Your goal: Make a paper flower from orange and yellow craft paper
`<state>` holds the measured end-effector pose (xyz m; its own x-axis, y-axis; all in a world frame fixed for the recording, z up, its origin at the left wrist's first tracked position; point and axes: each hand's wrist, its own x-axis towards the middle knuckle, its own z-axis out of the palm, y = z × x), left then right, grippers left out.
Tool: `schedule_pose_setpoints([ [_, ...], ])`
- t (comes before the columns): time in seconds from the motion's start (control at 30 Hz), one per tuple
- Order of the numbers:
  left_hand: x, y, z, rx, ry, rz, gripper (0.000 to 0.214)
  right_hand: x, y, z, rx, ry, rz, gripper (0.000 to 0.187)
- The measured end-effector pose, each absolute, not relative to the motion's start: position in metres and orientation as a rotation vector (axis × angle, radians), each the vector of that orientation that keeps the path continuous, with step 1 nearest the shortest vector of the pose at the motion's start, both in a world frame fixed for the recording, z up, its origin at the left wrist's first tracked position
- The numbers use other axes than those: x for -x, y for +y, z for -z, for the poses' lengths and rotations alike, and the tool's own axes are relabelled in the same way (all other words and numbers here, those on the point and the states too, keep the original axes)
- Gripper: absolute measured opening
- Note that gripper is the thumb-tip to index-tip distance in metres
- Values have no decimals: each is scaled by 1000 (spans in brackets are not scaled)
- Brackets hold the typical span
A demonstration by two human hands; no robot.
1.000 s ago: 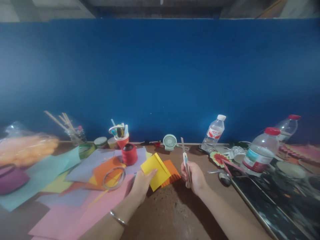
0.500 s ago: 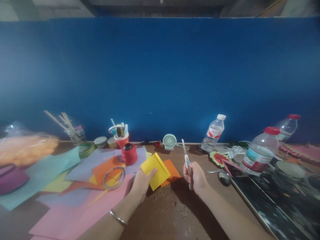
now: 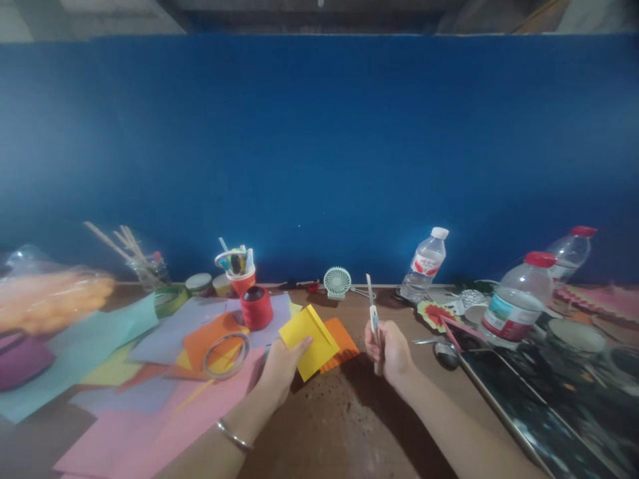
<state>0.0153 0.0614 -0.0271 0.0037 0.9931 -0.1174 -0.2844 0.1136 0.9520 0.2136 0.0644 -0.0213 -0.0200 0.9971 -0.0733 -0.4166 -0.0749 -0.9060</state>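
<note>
A blue wall (image 3: 319,146) rises at twelve o'clock behind the brown table (image 3: 334,426). At six, the left hand (image 3: 280,366) grips yellow paper (image 3: 318,349), thumb on top, overlapping orange paper (image 3: 342,340); at five, the right hand (image 3: 394,352) curls closed around a knife (image 3: 374,322).

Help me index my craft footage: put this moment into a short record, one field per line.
Left hand: holds folded yellow paper
Right hand: grips utility knife, blade out, pointing upward
Knife and yellow paper: apart
Partly behind yellow paper: orange paper
Left side: red thread spool, pink paper
Back: mint-green handheld fan
Right side: white-capped plastic bottle, spoon
</note>
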Motion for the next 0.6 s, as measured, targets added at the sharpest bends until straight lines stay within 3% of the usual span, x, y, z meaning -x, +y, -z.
schedule_pose_setpoints([
  [0.33, -15, 62, 31, -888, 1048, -1267, 44, -215, 67, 28, 1012, -924, -1349, 27],
  [0.53, -16, 61, 26, -843, 1022, -1345, 42, -206, 59, 16, 1060, -1077, -1130, 15],
  [0.6, -17, 60, 24, -825, 998, -1361, 43, -199, 55, 14, 1128, -1200, -1023, 21],
])
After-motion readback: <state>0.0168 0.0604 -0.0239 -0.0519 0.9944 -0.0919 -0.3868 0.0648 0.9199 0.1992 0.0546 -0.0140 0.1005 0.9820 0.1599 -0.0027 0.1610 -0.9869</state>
